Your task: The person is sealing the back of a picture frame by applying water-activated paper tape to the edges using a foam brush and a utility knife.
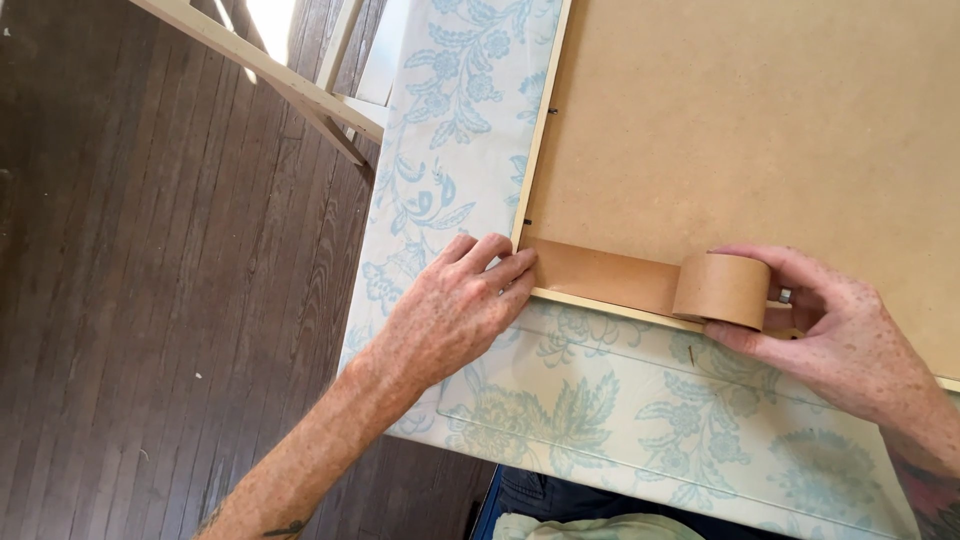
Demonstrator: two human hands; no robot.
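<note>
Two hands share the work: left hand [455, 305] presses the tape end [560, 265] flat at the frame corner [522, 240], anchoring it. Right hand [840, 335] fingers grasp the brown tape roll [722, 290], keeping the strip taut along the frame edge.

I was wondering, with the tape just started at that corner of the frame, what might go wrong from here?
The left hand pins only the tape strip's start at the corner; if it lifts, the end may peel up. The right hand holds the tape roll close to the frame's pale edge, so the strip might drift off the seam onto the floral tablecloth. An uneven pull could also wrinkle the strip on the backing board.
</note>
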